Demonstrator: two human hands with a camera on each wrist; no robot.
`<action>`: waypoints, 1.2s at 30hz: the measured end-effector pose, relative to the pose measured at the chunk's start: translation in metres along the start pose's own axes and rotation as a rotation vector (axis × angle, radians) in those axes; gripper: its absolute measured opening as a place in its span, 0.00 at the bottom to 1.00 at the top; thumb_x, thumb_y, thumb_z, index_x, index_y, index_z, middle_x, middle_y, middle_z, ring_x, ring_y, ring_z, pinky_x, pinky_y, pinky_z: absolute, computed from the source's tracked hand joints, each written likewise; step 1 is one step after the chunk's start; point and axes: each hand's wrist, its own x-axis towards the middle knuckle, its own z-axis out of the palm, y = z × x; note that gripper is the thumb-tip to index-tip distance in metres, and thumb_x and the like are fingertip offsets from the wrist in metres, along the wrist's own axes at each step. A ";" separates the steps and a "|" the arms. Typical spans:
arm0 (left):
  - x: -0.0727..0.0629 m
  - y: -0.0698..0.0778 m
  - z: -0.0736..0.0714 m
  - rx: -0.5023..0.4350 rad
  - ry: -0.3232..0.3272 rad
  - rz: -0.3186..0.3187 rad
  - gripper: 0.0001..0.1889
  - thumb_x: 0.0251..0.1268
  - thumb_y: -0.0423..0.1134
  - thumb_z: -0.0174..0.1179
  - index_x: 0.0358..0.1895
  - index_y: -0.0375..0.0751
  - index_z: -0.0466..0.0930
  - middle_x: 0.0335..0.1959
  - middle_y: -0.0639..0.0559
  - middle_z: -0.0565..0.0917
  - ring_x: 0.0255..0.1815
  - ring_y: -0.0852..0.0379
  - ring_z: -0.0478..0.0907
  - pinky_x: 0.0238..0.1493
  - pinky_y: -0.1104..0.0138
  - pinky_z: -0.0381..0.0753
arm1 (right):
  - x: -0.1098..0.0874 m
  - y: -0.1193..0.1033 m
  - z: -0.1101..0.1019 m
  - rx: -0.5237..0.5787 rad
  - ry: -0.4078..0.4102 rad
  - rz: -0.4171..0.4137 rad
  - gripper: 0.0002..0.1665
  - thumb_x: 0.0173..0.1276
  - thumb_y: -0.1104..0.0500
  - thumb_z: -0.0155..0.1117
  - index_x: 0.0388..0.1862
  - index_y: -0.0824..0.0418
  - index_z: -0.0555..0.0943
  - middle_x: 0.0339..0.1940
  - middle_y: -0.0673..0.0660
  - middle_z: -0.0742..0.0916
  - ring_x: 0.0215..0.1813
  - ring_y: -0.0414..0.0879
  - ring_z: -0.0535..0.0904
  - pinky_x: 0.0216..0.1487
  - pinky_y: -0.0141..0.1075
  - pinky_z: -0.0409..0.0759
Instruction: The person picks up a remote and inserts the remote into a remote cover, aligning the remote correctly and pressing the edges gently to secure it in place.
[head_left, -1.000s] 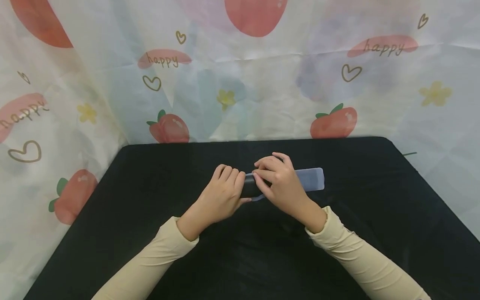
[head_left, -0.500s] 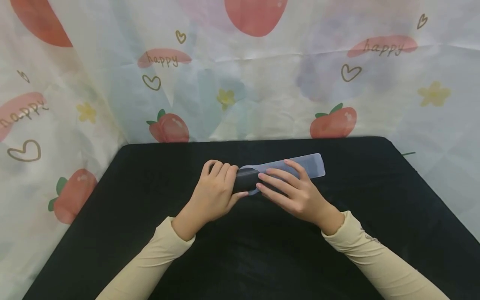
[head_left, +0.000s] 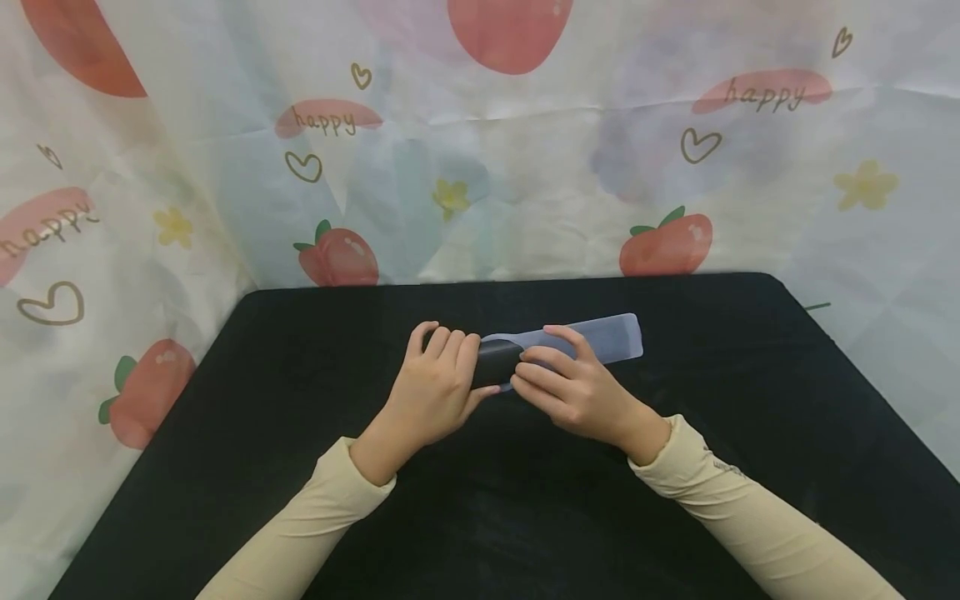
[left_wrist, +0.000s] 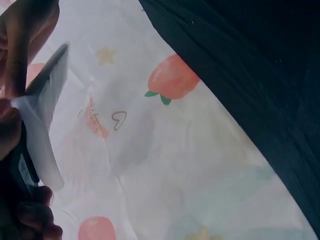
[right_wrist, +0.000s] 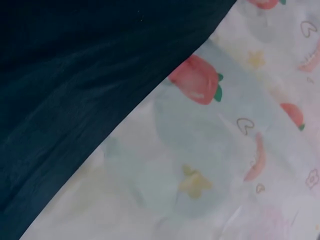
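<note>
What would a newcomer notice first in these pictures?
Probably the bright fruit-patterned backdrop, filling the space behind the black table covering. Then, near the middle, the left hand grips a dark object, and a translucent bluish strip juts rightward past the right hand.

My head view looks forward and down; both slanted wrist views share its upper-frame fruit-print curtain point(head_left: 540, 208).

Backdrop cloth point(head_left: 540, 208): pale — red fruits point(head_left: 348, 257), yellow flowers point(head_left: 451, 197) | Table point(head_left: 480, 517): black-covered — far corners rounded
</note>
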 end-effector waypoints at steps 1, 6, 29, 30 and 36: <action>0.000 0.000 0.000 0.004 0.001 0.002 0.29 0.53 0.60 0.62 0.41 0.35 0.74 0.30 0.46 0.79 0.36 0.49 0.76 0.55 0.54 0.71 | 0.001 0.000 0.001 0.000 0.005 -0.011 0.15 0.69 0.68 0.51 0.28 0.61 0.84 0.29 0.53 0.84 0.38 0.48 0.80 0.51 0.52 0.74; -0.001 -0.001 0.002 0.000 -0.007 -0.008 0.28 0.54 0.60 0.62 0.41 0.35 0.74 0.29 0.46 0.79 0.36 0.50 0.76 0.54 0.54 0.71 | 0.002 -0.001 0.005 0.032 0.014 0.003 0.13 0.67 0.70 0.51 0.28 0.62 0.82 0.30 0.54 0.83 0.39 0.48 0.80 0.51 0.51 0.74; 0.000 -0.026 -0.007 -0.042 0.102 0.098 0.19 0.57 0.37 0.64 0.53 0.43 0.77 0.40 0.48 0.80 0.41 0.51 0.78 0.55 0.55 0.74 | 0.002 0.023 -0.026 -0.049 -0.219 0.364 0.22 0.75 0.52 0.44 0.49 0.66 0.81 0.30 0.57 0.86 0.31 0.50 0.81 0.43 0.50 0.75; 0.000 -0.026 -0.006 -0.013 0.119 0.103 0.19 0.56 0.37 0.64 0.53 0.42 0.77 0.41 0.48 0.80 0.41 0.51 0.78 0.55 0.55 0.74 | 0.003 0.023 -0.026 -0.037 -0.240 0.367 0.23 0.75 0.52 0.44 0.50 0.66 0.80 0.30 0.57 0.85 0.31 0.50 0.80 0.42 0.49 0.75; 0.001 -0.024 -0.002 0.093 0.194 0.103 0.25 0.47 0.41 0.71 0.51 0.39 0.78 0.37 0.50 0.82 0.39 0.52 0.78 0.57 0.52 0.73 | 0.008 0.023 -0.025 0.019 -0.318 0.387 0.20 0.71 0.54 0.51 0.52 0.64 0.79 0.28 0.57 0.83 0.31 0.51 0.79 0.39 0.48 0.72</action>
